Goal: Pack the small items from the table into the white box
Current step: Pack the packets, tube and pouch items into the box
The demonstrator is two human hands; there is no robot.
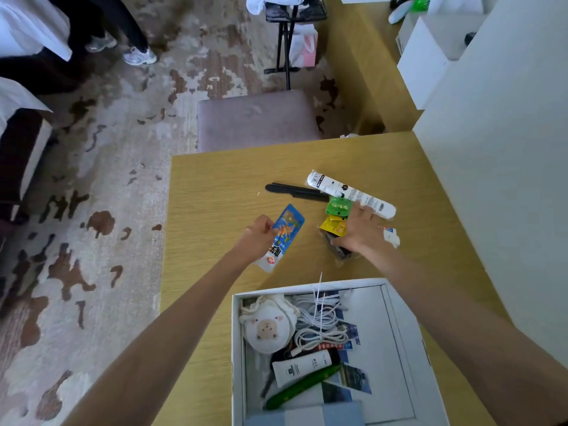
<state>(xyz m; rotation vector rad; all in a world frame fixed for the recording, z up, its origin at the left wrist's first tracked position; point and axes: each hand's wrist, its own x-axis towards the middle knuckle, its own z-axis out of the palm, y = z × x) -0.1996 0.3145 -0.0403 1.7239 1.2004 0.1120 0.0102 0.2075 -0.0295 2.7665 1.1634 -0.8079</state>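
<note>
Bare to the fingertips: the person's left hand (261, 232) and right hand (359, 229), with both forearms behind them uncovered back to the frame's edge (the wide-angle lens draws the arms long and tapering toward the wrists).

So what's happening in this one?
A person is packing small items into a white box that already holds a plush pouch, white cables and a white tube. The left hand pinches a blue snack packet. The right hand, fingers spread, reaches over a green sachet and a yellow sachet. A black comb and a long white package lie on the table, not yet packed.
</note>
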